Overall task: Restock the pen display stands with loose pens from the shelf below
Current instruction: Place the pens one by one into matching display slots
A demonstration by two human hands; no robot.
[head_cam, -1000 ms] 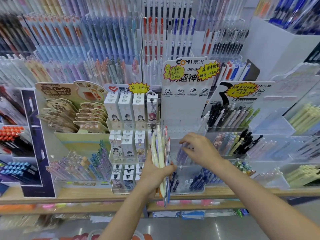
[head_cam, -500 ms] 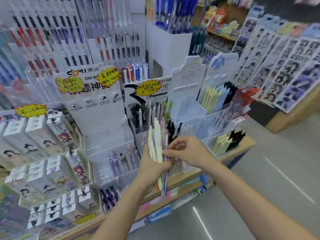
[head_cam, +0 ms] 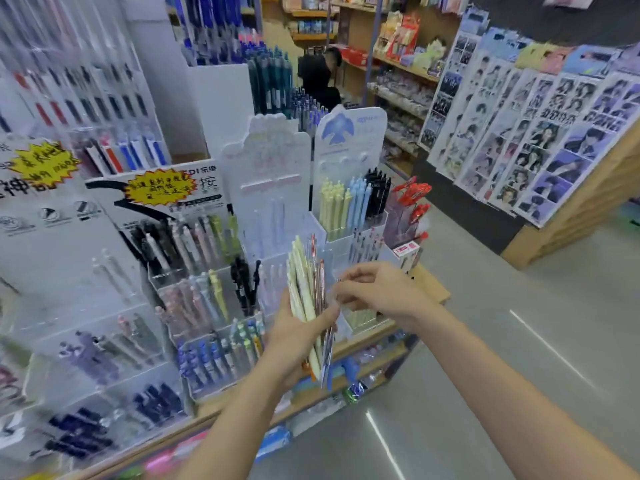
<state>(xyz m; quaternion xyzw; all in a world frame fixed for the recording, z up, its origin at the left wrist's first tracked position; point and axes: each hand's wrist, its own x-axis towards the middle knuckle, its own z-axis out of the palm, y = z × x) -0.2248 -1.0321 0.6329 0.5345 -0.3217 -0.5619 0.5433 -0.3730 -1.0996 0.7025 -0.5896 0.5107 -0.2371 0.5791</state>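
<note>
Left hand (head_cam: 298, 336) grips a bundle of pens (head_cam: 309, 299) upright, fingers and thumb curled round the lower half; the pens are pale yellow and clear with red, tips fanning up in front of the stands. Right hand (head_cam: 377, 294) is just right of the bundle, fingertips (head_cam: 341, 292) pinched on one thin clear pen at the bundle's right edge.

Behind the hands: tiered clear display stands (head_cam: 214, 306) on a wooden shelf (head_cam: 427, 287). Black, pastel and blue pens in the left tiers. A white backing card (head_cam: 266, 168) with pale pens in the middle. A bird-print card (head_cam: 349, 140) to its right with yellow, light-blue and black pens (head_cam: 353, 202). Red pens (head_cam: 412, 195) at the far-right corner of the shelf.

The bundle and both hands block the lower middle compartments.

Lower shelf (head_cam: 311, 393) under the stands holds blurred packets. Right side: grey floor (head_cam: 519, 341), a photo-card wall (head_cam: 540, 140). Far back: a person in black (head_cam: 318, 77).
</note>
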